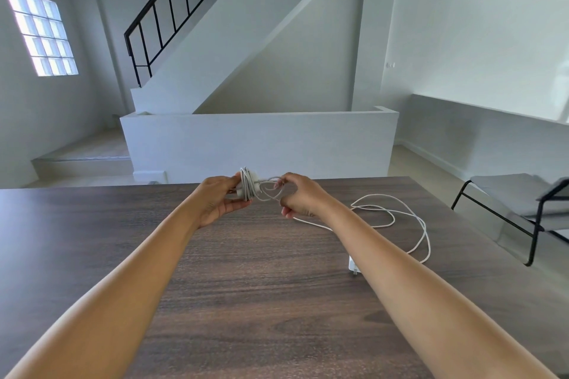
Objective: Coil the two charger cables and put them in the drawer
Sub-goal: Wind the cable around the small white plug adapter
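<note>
My left hand (219, 197) grips a white charger (248, 184) with its grey cable wound in several turns around it, held above the dark wooden table (240, 292). My right hand (300, 195) pinches the loose end of that cable just right of the wound bundle. A second white cable (397, 218) lies in loose loops on the table at the right, running under my right wrist. Its white plug adapter (353, 264) shows beside my right forearm, partly hidden. No drawer is in view.
A grey chair with a black frame (523, 209) stands off the table's right edge. Beyond the table's far edge are a low white wall (258, 141) and a staircase with a black railing.
</note>
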The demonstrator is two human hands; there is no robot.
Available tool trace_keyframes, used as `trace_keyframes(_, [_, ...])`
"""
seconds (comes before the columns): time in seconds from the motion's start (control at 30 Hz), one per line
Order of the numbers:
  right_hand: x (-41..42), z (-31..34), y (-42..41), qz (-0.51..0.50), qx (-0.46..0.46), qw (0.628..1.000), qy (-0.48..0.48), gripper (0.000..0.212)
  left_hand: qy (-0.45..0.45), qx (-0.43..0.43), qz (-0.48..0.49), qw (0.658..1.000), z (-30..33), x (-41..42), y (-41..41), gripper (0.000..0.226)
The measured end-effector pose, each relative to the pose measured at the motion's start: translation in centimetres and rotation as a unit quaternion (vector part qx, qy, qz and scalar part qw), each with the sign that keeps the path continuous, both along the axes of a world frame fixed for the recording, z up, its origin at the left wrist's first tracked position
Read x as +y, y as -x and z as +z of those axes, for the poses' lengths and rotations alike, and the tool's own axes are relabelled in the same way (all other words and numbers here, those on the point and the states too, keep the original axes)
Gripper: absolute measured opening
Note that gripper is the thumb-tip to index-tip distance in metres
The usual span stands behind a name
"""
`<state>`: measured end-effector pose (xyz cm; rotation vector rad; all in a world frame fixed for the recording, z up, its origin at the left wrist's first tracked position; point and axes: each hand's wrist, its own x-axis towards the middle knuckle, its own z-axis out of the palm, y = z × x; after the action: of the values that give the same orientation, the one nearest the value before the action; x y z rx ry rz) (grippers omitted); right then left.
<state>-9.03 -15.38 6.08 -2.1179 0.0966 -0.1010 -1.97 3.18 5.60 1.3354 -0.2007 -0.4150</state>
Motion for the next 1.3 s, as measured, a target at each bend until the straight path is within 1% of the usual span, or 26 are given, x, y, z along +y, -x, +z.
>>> trace_keyframes(0.03, [-0.1, -0.1, -0.1, -0.01, -0.007, 1.0, -0.022, 0.027, -0.003, 0.002, 0.006, 1.0, 0.0, 0.0, -0.1, 0.032])
trace_keyframes(0.1, [-0.3, -0.4, 0.0, -0.014, -0.016, 0.999, -0.042, 0.018, -0.01, 0.011, 0.025, 1.0, 0.0, 0.2, -0.5, 0.04])
trace_keyframes(0.17, [-0.5, -0.8, -0.3, -0.005, -0.031, 0.999, -0.037, 0.015, -0.02, 0.016, 0.046, 0.999, -0.1, 0.5, -0.8, 0.044])
trace_keyframes(0.23, [-0.6, -1.1, -0.5, 0.002, -0.07, 0.997, -0.03, 0.015, -0.028, 0.015, 0.059, 0.998, -0.2, 0.6, -1.0, 0.044])
trace_keyframes(0.27, [-0.5, -1.2, -0.6, 0.01, -0.087, 0.995, -0.049, 0.015, -0.031, 0.015, 0.065, 0.997, -0.2, 0.6, -1.0, 0.044])
trace_keyframes(0.33, [-0.4, -1.2, -0.5, 0.047, -0.091, 0.985, -0.139, 0.016, -0.035, 0.014, 0.075, 0.996, -0.3, 0.6, -1.2, 0.044])
trace_keyframes(0.4, [-0.3, -1.1, -0.2, 0.103, -0.06, 0.973, -0.199, 0.023, -0.043, 0.014, 0.086, 0.995, -0.4, 0.6, -1.3, 0.043])
trace_keyframes(0.47, [-0.3, -1.1, -0.1, 0.148, -0.015, 0.964, -0.222, 0.028, -0.053, 0.015, 0.095, 0.994, -0.5, 0.6, -1.5, 0.042])
trace_keyframes(0.57, [0.0, -0.9, 0.1, 0.166, 0.056, 0.945, -0.275, 0.024, -0.067, 0.011, 0.095, 0.993, -0.4, 0.5, -1.5, 0.04])
trace_keyframes(0.63, [0.2, -0.9, 0.0, 0.17, 0.109, 0.918, -0.342, 0.024, -0.07, 0.01, 0.095, 0.993, -0.3, 0.4, -1.4, 0.039])
trace_keyframes(0.67, [0.3, -0.9, -0.1, 0.165, 0.13, 0.909, -0.361, 0.028, -0.07, 0.009, 0.094, 0.993, -0.3, 0.4, -1.4, 0.038])
trace_keyframes(0.7, [0.3, -1.0, -0.4, 0.152, 0.145, 0.912, -0.354, 0.033, -0.071, 0.004, 0.092, 0.993, -0.3, 0.3, -1.5, 0.037])
trace_keyframes(0.73, [0.5, -1.2, -0.5, 0.134, 0.151, 0.927, -0.317, 0.039, -0.075, -0.003, 0.09, 0.993, -0.3, 0.2, -1.4, 0.036])
trace_keyframes(0.77, [0.7, -1.3, -0.6, 0.118, 0.146, 0.949, -0.252, 0.046, -0.081, -0.011, 0.087, 0.993, -0.4, 0.1, -1.4, 0.035])
trace_keyframes(0.8, [1.0, -1.4, -0.6, 0.112, 0.13, 0.971, -0.166, 0.049, -0.089, -0.018, 0.085, 0.992, -0.4, 0.0, -1.3, 0.036])
trace_keyframes(0.83, [1.3, -1.4, -0.6, 0.116, 0.109, 0.985, -0.073, 0.044, -0.088, -0.024, 0.084, 0.992, -0.3, -0.2, -1.3, 0.036])
trace_keyframes(0.9, [1.6, -1.5, -0.5, 0.137, 0.076, 0.984, 0.081, 0.03, -0.064, -0.021, 0.085, 0.994, 0.0, -0.5, -1.3, 0.034])
trace_keyframes(0.93, [1.6, -1.7, -0.6, 0.143, 0.069, 0.98, 0.122, 0.028, -0.052, -0.019, 0.086, 0.995, 0.2, -0.6, -1.2, 0.032])
trace_keyframes(1.0, [1.3, -2.1, -0.9, 0.144, 0.068, 0.978, 0.132, 0.029, -0.043, -0.013, 0.079, 0.996, 0.8, -0.7, -1.2, 0.027])
trace_keyframes(1.07, [1.0, -2.6, -1.2, 0.147, 0.085, 0.982, 0.088, 0.026, -0.032, 0.002, 0.049, 0.998, 1.2, -0.6, -1.0, 0.022])
trace_keyframes(1.13, [0.6, -3.0, -1.5, 0.147, 0.129, 0.981, -0.01, 0.02, -0.002, 0.022, -0.013, 1.0, 1.3, -0.3, -0.8, 0.023])
trace_keyframes(1.23, [-0.5, -3.3, -1.9, 0.166, 0.192, 0.955, -0.153, 0.018, 0.027, 0.048, -0.114, 0.992, 1.6, 0.6, -0.5, 0.025])
trace_keyframes(1.3, [-1.4, -3.3, -2.0, 0.184, 0.212, 0.937, -0.208, 0.021, 0.005, 0.046, -0.188, 0.981, 2.0, 1.3, -0.4, 0.025])
